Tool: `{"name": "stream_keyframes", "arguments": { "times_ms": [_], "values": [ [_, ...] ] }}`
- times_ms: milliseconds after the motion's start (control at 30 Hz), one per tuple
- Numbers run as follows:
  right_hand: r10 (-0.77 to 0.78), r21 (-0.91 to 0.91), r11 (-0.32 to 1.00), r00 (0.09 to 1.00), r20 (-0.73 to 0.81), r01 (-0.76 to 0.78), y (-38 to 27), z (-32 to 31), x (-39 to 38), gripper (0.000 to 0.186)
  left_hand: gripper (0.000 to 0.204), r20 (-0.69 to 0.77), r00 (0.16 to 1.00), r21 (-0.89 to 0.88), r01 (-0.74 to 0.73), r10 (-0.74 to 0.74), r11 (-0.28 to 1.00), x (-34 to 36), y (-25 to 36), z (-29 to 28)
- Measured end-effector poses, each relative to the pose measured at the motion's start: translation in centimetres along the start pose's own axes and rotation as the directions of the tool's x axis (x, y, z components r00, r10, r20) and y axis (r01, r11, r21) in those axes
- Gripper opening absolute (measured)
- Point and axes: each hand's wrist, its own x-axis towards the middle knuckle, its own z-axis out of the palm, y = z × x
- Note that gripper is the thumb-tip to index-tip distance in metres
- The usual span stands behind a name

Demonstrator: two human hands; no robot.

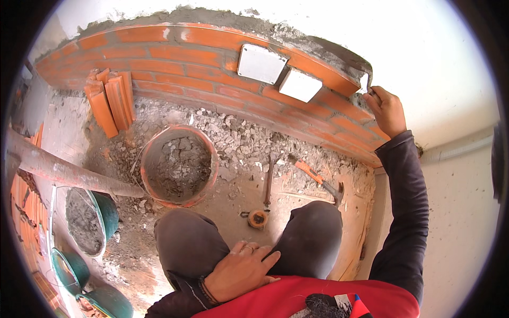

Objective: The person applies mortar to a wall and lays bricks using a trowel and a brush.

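Head view: trowel [351, 57] in right hand [388, 110]

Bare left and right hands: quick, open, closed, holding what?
Bare left hand: open, fingers loosely spread, nothing visibly held.
Bare right hand: closed, holding a dark-grey metal trowel.

In the fingers [377, 95] of the right hand [391, 112], trowel [347, 55] over the brick wall's [196, 57] top edge; leftward on its face, two boxes [261, 63]. Ahead of the left hand's [237, 273] fingers, reel [258, 218], then bar [269, 180], with hammer [321, 180] rightward, bucket [214, 153] of mortar [185, 164] leftward.
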Motion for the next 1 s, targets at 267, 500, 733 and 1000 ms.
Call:
{"name": "stream_keyframes", "arguments": {
  "times_ms": [267, 500, 733, 1000],
  "values": [
    [-0.089, -0.134, 0.989, 0.984, -0.155, 0.069, 0.3, -0.9, -1.0, 0.022, 0.056, 0.021, 1.0, -0.016, -0.002, 0.003, 1.0, -0.1, 0.0, 0.0],
    [-0.166, -0.131, 0.982, 0.946, -0.279, 0.133, -5.4, -0.1, -2.0, 0.02, 0.052, -0.108, 0.991, 0.015, -0.074, 0.075, 0.997, -0.1, -0.5, 1.1],
    [-0.39, 0.299, 0.885, 0.919, 0.054, 0.358, -15.1, 6.8, -4.1, 0.024, 0.058, -0.016, 0.999, 0.0, -0.032, 0.031, 1.0, -0.5, 0.0, 0.9],
    [-0.598, 0.68, 0.732, 0.438, 0.671, -0.04, -21.9, 18.1, -3.5, 0.041, 0.058, -0.035, 0.998, 0.043, -0.057, 0.059, 0.997, -0.8, 0.3, 0.8]
  ]
}}
